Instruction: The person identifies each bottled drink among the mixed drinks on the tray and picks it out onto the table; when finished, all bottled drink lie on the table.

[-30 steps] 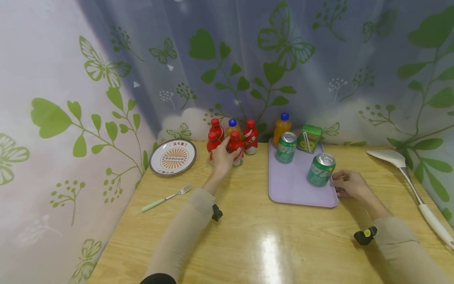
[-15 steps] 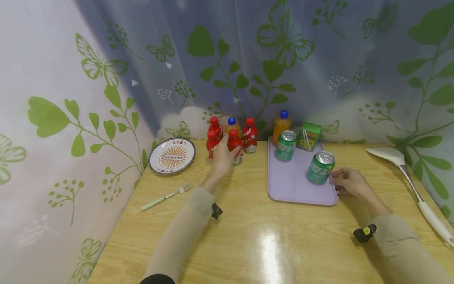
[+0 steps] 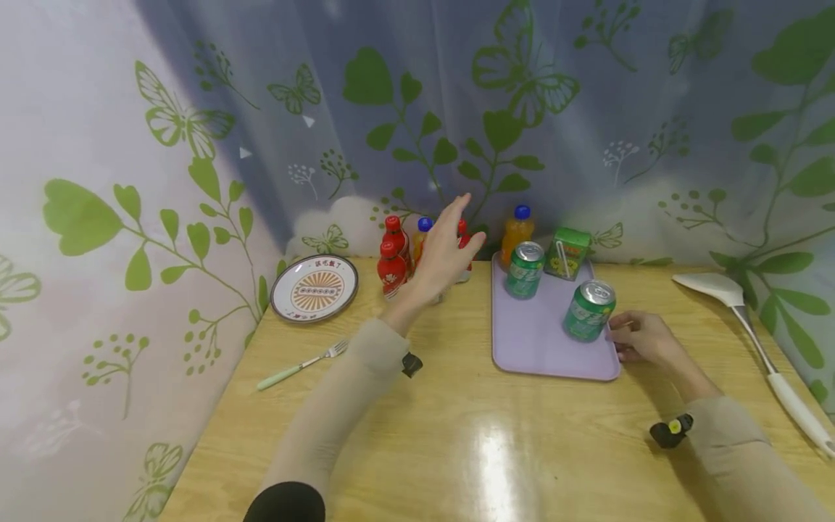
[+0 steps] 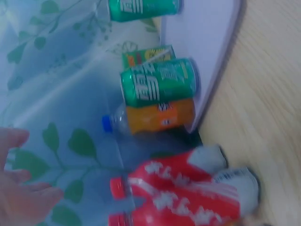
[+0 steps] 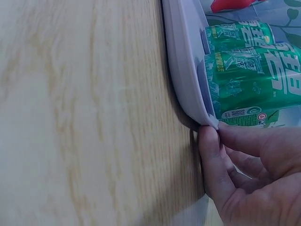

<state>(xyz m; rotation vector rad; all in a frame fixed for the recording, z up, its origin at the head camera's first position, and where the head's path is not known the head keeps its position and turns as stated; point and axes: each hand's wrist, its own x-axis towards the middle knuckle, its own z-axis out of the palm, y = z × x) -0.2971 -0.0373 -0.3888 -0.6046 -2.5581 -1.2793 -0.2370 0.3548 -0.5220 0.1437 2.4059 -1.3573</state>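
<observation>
My left hand (image 3: pixel 440 254) is raised with fingers spread, empty, in front of and above a cluster of red-capped drink bottles. Two red bottles (image 3: pixel 391 272) show to its left. Another red bottle (image 4: pixel 183 172) appears beneath it in the left wrist view. An orange drink bottle with a blue cap (image 3: pixel 424 226) stands among them, partly covered by the hand. At the lilac tray's (image 3: pixel 535 351) right edge, my right hand (image 3: pixel 646 341) pinches the rim between thumb and finger (image 5: pixel 210 141). Two green soda cans (image 3: pixel 589 312) stand upright on the tray.
A second orange bottle (image 3: pixel 517 233) and a green juice carton (image 3: pixel 569 255) stand toward the tray's back. A patterned plate (image 3: pixel 315 288) and a green-handled fork (image 3: pixel 303 365) lie left. A white-handled spatula (image 3: pixel 759 341) lies far right. A curtain (image 3: pixel 430 109) hangs behind the table.
My left hand has let go of the front red bottle, lifted and moved right, with its fingers opening out. The right hand keeps its hold on the tray rim.
</observation>
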